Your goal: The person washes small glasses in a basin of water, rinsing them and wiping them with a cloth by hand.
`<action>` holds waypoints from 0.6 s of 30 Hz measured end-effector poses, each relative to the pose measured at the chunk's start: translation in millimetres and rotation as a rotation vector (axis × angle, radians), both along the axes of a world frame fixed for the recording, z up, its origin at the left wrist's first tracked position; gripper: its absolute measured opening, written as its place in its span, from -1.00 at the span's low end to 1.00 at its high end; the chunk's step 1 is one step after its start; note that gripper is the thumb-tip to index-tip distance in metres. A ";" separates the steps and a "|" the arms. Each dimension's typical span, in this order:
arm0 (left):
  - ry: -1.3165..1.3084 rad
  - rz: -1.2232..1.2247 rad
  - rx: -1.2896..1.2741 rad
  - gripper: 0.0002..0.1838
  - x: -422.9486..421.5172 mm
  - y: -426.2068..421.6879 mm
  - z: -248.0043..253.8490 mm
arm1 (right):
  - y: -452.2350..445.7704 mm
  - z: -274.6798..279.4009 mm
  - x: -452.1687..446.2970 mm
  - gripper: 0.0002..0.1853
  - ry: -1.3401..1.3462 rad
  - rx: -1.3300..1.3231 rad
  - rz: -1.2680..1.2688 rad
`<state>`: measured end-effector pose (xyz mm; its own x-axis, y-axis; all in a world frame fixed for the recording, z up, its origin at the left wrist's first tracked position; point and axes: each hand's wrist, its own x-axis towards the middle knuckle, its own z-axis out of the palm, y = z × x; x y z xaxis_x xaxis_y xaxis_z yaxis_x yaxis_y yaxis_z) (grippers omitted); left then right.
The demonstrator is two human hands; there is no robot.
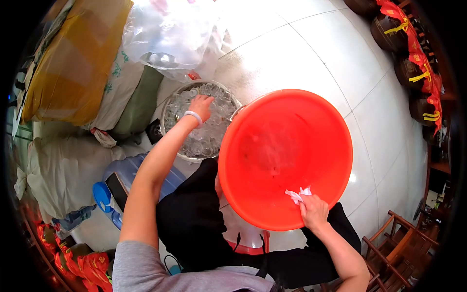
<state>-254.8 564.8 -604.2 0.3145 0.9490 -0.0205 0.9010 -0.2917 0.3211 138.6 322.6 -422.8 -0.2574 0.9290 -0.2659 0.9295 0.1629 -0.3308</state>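
My left hand (pixel 200 108), with a pale band at its wrist, reaches over a round metal basin (pixel 164 127) full of small clear glass pieces (pixel 208 131). Its fingers are stretched out and slightly bent over the glass, and nothing shows in them. A crumpled white cloth or tissue (pixel 296 194) is pinched in my right hand (pixel 315 211), at the near rim of a large red bucket (pixel 311 146). The bucket tilts toward me between my legs and has some moisture or smudges on its bottom. Whether the cloth touches the bucket's inner wall I cannot tell.
A clear plastic bag (pixel 165 34) lies behind the basin. Taped boxes (pixel 73 63) and sacks (pixel 68 170) stack up at left, near a blue water jug (pixel 131 170). Dark jars with red cloths (pixel 406 73) line the right side, and a wooden chair (pixel 399 248) stands at lower right.
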 end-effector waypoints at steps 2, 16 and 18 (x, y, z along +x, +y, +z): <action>-0.078 0.029 0.047 -0.67 -0.4 0.8 10.3 | -0.5 -1.2 1.1 -0.86 -0.001 0.009 -0.005; -0.451 -0.530 -0.259 -0.84 176.8 -42.8 195.7 | -7.2 -6.8 9.0 -0.83 0.028 0.012 -0.034; -0.067 -0.664 -0.337 -0.80 194.1 -49.4 144.9 | -7.9 -6.6 9.3 -0.79 0.006 0.049 -0.018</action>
<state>-60.7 515.4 -459.2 0.8300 0.5046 -0.2375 0.5451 -0.6437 0.5372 147.8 314.7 -429.4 -0.2424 0.9452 -0.2188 0.9304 0.1625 -0.3286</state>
